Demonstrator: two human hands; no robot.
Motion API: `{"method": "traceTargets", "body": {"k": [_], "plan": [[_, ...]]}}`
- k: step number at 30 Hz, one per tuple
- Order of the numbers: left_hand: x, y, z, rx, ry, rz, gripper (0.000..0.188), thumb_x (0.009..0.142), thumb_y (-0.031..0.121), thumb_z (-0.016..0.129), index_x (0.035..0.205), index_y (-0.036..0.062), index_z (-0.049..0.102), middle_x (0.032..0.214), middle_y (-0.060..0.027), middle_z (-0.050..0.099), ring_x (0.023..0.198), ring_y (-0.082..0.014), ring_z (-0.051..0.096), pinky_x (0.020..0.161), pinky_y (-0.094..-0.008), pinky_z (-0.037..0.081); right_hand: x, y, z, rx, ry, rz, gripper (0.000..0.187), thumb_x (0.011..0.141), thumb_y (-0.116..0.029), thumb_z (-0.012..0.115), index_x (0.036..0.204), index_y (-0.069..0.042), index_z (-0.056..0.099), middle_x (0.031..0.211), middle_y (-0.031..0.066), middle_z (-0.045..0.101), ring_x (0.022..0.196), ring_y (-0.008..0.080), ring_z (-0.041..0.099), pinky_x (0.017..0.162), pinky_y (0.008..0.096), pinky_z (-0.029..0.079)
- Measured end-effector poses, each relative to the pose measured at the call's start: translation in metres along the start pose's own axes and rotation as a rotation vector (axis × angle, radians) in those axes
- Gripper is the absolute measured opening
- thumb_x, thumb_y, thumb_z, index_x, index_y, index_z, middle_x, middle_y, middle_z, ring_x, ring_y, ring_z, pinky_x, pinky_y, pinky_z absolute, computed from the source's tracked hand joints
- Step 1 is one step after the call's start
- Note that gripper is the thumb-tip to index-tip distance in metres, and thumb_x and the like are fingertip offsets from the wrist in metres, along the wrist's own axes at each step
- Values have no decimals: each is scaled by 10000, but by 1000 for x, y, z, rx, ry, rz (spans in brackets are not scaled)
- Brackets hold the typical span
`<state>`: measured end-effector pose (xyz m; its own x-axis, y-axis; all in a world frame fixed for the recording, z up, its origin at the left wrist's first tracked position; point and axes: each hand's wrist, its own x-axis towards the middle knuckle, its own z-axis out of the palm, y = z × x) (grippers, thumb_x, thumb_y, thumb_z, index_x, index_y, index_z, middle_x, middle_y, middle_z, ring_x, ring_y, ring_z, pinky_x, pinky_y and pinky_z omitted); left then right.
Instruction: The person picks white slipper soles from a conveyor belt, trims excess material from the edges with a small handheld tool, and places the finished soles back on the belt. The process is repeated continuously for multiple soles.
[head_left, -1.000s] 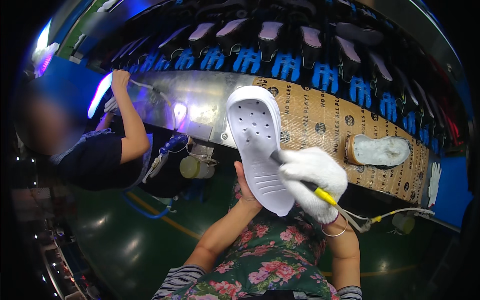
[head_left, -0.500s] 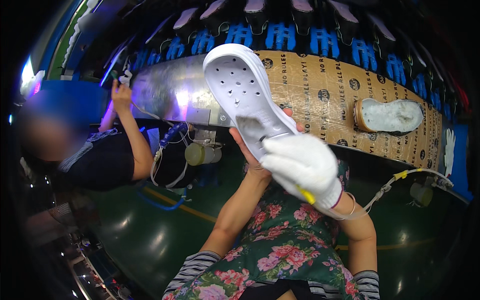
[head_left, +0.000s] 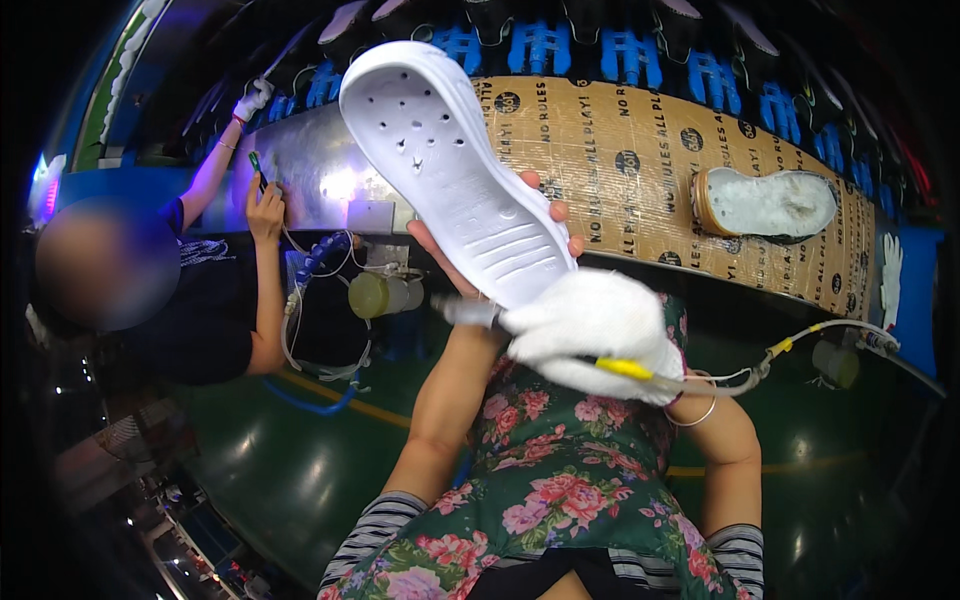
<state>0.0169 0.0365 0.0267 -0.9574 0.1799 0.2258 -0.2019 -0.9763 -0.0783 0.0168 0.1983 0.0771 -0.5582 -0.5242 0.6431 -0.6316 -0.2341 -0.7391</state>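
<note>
A white shoe sole (head_left: 425, 165), with several small holes in its wide end and ridges nearer me, is tilted upward in front of me. Bare, my left hand (head_left: 448, 268) is closed around its underside, fingers showing along the right edge. My right hand (head_left: 595, 325), in a white knit glove, is closed on a brush (head_left: 472, 312) whose blurred bristle end points left, just past the sole's near end. A clear hose with a yellow piece (head_left: 625, 369) runs from this hand to the right. Glove and brush hide part of the sole's near end.
Brown printed paper (head_left: 600, 180) covers the bench, with another sole, coated white inside (head_left: 770, 203), on it. Blue racks (head_left: 630, 55) carry dark shoes behind. At left, a co-worker (head_left: 190, 300) reaches toward the racks. A white glove (head_left: 891, 275) hangs at far right.
The brush has come off the sole's middle and swung toward me, beyond its near end. The sole has shifted left and slightly up. The co-worker's gloved hand now reaches up to the racks.
</note>
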Motion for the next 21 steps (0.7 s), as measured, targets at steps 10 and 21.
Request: {"method": "traceTargets", "body": {"k": [10, 21], "plan": [[3, 38, -21, 291, -57, -149, 1124, 788, 875, 656, 1615, 183, 339, 1495, -227, 458, 1211, -445, 544, 899, -616, 530, -7, -5, -10, 4, 4, 163, 265, 761, -67, 857, 1008, -149, 807, 1046, 60, 784, 907, 269, 751, 774, 357, 593], [24, 48, -9, 233, -148, -466, 1259, 638, 823, 825, 1411, -96, 448, 1175, -287, 596, 927, -342, 613, 737, -411, 510, -4, -22, -4, -52, 27, 236, 261, 719, -28, 876, 960, -90, 796, 1064, 136, 788, 864, 307, 747, 766, 390, 590]]}}
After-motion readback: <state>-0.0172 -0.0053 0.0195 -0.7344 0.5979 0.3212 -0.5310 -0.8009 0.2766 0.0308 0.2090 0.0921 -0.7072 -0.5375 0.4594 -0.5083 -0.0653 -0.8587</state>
